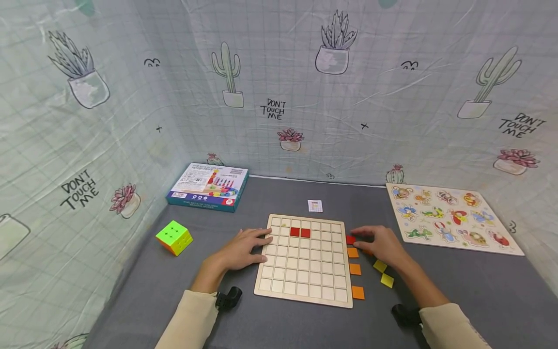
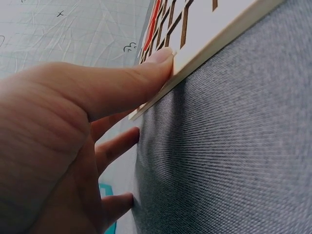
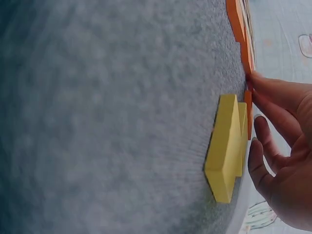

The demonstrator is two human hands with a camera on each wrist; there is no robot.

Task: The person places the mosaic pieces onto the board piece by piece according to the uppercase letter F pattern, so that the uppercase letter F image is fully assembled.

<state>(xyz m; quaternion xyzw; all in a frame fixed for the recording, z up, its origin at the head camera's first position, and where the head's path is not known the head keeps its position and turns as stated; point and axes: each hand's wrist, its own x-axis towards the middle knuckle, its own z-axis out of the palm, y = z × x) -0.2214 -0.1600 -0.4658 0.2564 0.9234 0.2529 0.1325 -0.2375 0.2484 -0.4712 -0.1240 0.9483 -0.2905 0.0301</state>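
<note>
A square wooden grid board [image 1: 305, 302] lies flat on the table, with two red square tiles [image 1: 295, 231] side by side in its second row. My left hand [image 1: 242, 247] rests at the board's left edge, fingers spread; in the left wrist view its thumb [image 2: 131, 83] lies on the rim. Just beyond the right edge, my right hand [image 1: 383, 245] pinches another red tile [image 1: 350, 239] between thumb and index finger. Down that edge lie orange tiles [image 1: 355, 269], and one more is partly hidden under the right hand. Two yellow tiles [image 3: 224, 141] lie close below its curled fingers.
A green-and-orange cube [image 1: 174, 237] sits left of the board, in front of a flat toy box [image 1: 208, 187]. Behind the board lies a small printed card [image 1: 315, 206]. An insect picture board [image 1: 453, 218] lies at the far right. A patterned sheet [image 1: 279, 87] hangs behind the table.
</note>
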